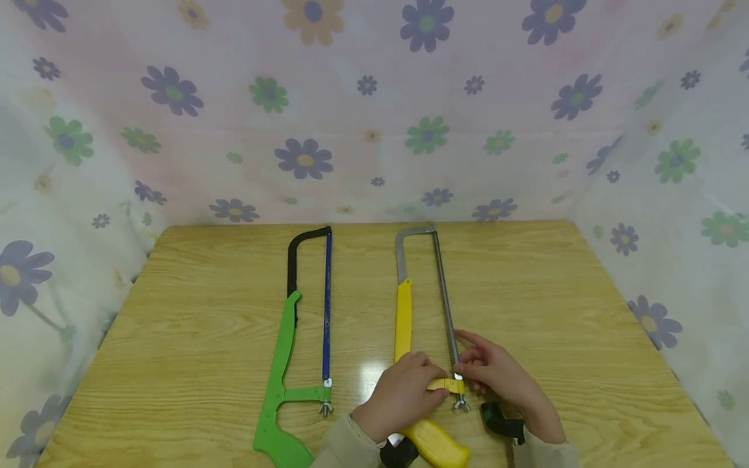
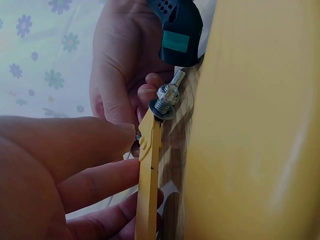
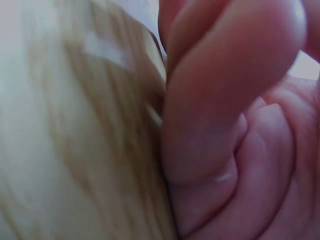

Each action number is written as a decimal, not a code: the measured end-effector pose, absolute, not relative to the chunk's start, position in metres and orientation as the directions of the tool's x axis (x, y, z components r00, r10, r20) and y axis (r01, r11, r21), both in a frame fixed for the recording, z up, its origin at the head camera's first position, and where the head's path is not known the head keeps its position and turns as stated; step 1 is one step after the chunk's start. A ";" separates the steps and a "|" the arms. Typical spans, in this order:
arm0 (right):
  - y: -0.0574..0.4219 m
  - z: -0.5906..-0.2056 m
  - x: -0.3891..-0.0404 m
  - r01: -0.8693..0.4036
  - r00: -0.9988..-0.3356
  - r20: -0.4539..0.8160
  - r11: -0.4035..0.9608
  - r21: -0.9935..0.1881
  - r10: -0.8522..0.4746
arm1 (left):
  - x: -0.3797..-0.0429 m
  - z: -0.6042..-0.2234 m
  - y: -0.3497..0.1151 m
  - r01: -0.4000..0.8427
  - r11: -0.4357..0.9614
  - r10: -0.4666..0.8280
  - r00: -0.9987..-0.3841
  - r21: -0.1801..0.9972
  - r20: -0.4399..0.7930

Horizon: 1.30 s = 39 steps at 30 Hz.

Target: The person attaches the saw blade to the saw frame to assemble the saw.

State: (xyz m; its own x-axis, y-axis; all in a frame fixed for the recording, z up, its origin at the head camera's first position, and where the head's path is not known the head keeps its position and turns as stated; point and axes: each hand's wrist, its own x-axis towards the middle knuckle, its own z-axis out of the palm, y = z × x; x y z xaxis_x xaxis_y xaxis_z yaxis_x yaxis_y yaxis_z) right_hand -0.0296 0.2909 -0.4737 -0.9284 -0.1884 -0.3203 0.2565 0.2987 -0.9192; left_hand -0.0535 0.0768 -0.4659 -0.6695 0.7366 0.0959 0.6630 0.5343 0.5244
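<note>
A hacksaw with a yellow handle and frame (image 1: 404,318) lies on the table. Its grey blade (image 1: 446,299) runs along the right side, down to a yellow cross arm (image 2: 148,200) with a wing nut (image 1: 461,404) at its end. My left hand (image 1: 400,393) grips that cross arm between thumb and fingers. At the blade's lower end, my right hand (image 1: 503,370) pinches the blade, its index finger lying along it. Curled fingers (image 3: 215,100) fill the right wrist view, which hides the blade there.
To the left lies a second hacksaw with a green handle (image 1: 283,351) and a blue blade (image 1: 327,305). A black wrist camera (image 1: 502,424) sits under the right wrist. Flowered cloth (image 1: 374,117) walls in the wooden table (image 1: 193,312) at the back and sides.
</note>
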 end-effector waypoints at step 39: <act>0.291 -0.471 -0.037 0.348 -0.923 -0.379 0.281 -0.894 -0.065 | -0.053 -0.460 0.084 0.606 0.615 0.674 -0.736 0.505 0.062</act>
State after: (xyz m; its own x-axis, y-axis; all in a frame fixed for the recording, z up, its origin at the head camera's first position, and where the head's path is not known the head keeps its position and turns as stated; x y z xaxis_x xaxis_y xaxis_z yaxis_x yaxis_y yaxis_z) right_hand -0.0369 0.2915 -0.4710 -0.9230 -0.0647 -0.3792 0.3478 0.2810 -0.8945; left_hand -0.0530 0.0840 -0.4603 -0.7363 0.6739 0.0620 0.6056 0.6153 0.5046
